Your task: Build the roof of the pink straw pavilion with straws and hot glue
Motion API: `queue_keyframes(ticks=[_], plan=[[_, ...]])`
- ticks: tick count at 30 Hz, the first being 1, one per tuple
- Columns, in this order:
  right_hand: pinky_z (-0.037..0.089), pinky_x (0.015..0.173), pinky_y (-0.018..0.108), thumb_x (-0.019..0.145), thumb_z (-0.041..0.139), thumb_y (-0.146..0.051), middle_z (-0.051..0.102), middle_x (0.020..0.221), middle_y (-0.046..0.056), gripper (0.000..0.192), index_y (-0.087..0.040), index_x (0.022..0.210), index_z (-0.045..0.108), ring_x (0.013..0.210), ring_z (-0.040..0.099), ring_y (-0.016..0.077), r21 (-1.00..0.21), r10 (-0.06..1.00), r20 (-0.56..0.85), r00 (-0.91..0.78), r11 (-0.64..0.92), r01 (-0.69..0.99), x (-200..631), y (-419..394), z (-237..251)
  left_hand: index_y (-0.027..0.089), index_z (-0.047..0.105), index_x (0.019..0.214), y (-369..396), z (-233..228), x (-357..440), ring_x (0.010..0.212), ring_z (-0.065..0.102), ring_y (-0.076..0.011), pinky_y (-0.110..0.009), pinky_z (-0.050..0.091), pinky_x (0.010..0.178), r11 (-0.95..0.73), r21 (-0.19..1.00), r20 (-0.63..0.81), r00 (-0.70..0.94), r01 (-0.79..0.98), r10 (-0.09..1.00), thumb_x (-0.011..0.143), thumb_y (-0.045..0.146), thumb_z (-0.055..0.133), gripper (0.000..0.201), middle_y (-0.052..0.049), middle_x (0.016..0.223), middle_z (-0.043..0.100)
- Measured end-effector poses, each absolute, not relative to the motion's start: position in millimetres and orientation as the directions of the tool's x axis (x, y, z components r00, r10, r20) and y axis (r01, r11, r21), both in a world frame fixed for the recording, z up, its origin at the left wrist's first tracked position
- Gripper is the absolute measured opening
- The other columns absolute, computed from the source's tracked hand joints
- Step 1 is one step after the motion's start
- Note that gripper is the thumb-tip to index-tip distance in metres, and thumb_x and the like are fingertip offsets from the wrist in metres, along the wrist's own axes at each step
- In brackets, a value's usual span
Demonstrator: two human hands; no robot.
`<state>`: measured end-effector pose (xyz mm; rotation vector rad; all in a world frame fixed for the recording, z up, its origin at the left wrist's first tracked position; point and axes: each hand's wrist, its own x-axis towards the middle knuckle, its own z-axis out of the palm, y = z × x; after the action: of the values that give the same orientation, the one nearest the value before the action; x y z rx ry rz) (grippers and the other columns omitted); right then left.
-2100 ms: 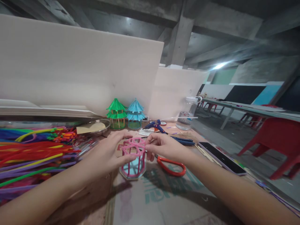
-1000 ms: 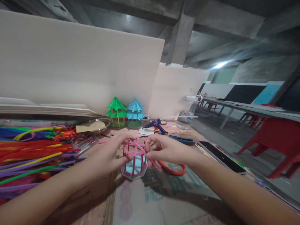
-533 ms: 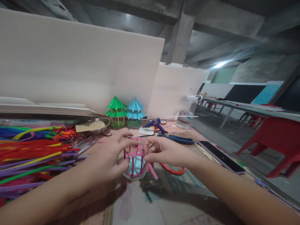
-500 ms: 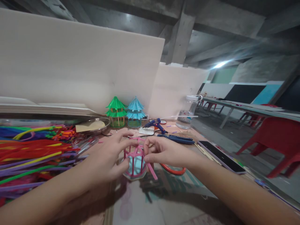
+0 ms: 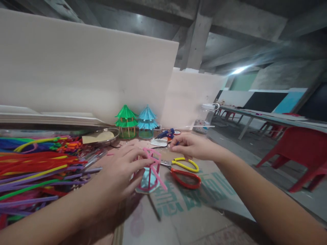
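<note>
Clasping the pink frame (image 5: 150, 175) at lower centre, the left hand (image 5: 121, 168) bends round its top; the right hand (image 5: 194, 147) curls near the scissors (image 5: 171, 166), whether pinching anything I cannot tell.

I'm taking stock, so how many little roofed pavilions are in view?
2, both before the white board: the green pavilion on the left, the blue pavilion on the right. Neither is hidden.

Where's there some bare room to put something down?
Mostly bare: the printed cardboard, nearer you than the scissors, between the pink frame and your right forearm. Crowded: the left side, heaped with pipe cleaners, and the back, where the green model, blue model and glue gun sit.
</note>
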<state>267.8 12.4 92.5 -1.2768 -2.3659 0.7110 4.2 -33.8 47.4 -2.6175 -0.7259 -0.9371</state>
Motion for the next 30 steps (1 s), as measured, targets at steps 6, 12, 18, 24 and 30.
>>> queue_keyframes(ticks=[6,12,18,24,30], plan=[[0.038,0.061,0.023,0.088,0.058,-0.019,0.073,0.084,0.005,0.015,-0.019,0.079,0.069,0.075,0.063,0.0173,-0.235,0.917,0.266,-0.299,0.362,0.902,296,63,70,0.025,0.066,0.112,-41,49,1,0.103,0.063,-0.0208,-0.040,0.049,0.093,-0.858,-0.157,0.681,0.683,0.488,0.264,0.093,0.010,0.050,0.029,-0.006,0.107,0.071],[0.041,0.067,0.023,0.085,0.051,-0.003,0.073,0.091,0.007,0.028,-0.016,0.102,0.069,0.080,0.064,0.0175,-0.294,0.921,0.320,-0.220,0.317,0.902,302,80,52,0.020,0.062,0.101,-45,52,0,0.095,0.065,-0.0172,-0.037,0.046,0.099,-0.887,-0.158,0.675,0.703,0.434,0.224,0.092,0.005,0.050,0.021,-0.004,0.098,0.072],[0.044,0.067,0.025,0.091,0.057,-0.021,0.072,0.088,0.007,0.024,-0.015,0.112,0.065,0.079,0.064,0.0180,-0.369,0.916,0.374,-0.148,0.293,0.882,305,84,45,0.022,0.063,0.100,-44,55,-1,0.098,0.066,-0.0178,-0.037,0.047,0.099,-0.882,-0.189,0.647,0.731,0.431,0.218,0.094,0.009,0.048,0.020,-0.003,0.100,0.073],[0.048,0.072,0.028,0.093,0.056,-0.024,0.073,0.089,0.007,0.016,-0.017,0.101,0.067,0.081,0.066,0.0186,-0.426,0.916,0.381,-0.127,0.296,0.855,307,89,39,0.023,0.060,0.091,-36,68,-10,0.088,0.062,-0.0203,-0.037,0.049,0.087,-0.808,-0.049,0.766,0.542,0.586,0.347,0.095,0.021,0.046,0.015,-0.004,0.090,0.069],[0.045,0.069,0.027,0.091,0.058,-0.023,0.072,0.085,0.007,0.012,-0.017,0.087,0.067,0.077,0.064,0.0181,-0.442,0.913,0.376,-0.156,0.325,0.836,298,86,43,0.021,0.054,0.073,-45,102,-15,0.073,0.057,-0.0166,-0.026,0.046,0.064,-0.629,0.554,0.700,0.104,0.545,0.707,0.096,0.041,0.040,0.034,-0.001,0.075,0.060]])
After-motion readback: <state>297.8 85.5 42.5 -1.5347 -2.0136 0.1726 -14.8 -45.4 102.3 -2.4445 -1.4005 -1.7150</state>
